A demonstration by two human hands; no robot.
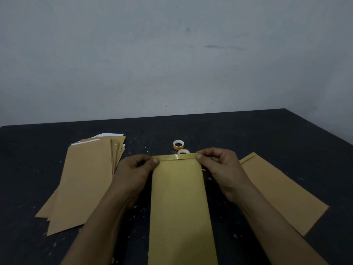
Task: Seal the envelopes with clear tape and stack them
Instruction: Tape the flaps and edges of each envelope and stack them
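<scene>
Envelope of matte brown paper lies flat on the dark, speckled worktop before you. Fingers of your left hand and right hand pinch the ends of a glossy tape strip across its flap. Sealing looks midway: fanned stack at left, single envelope at right.

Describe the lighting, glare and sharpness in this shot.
Head view: dim, even light with a greyish wall; the only glare is on the tape strip across the top of the envelope, whose top corners the left hand and right hand pinch; the whole frame is slightly soft; the far edge of the table slants.
</scene>
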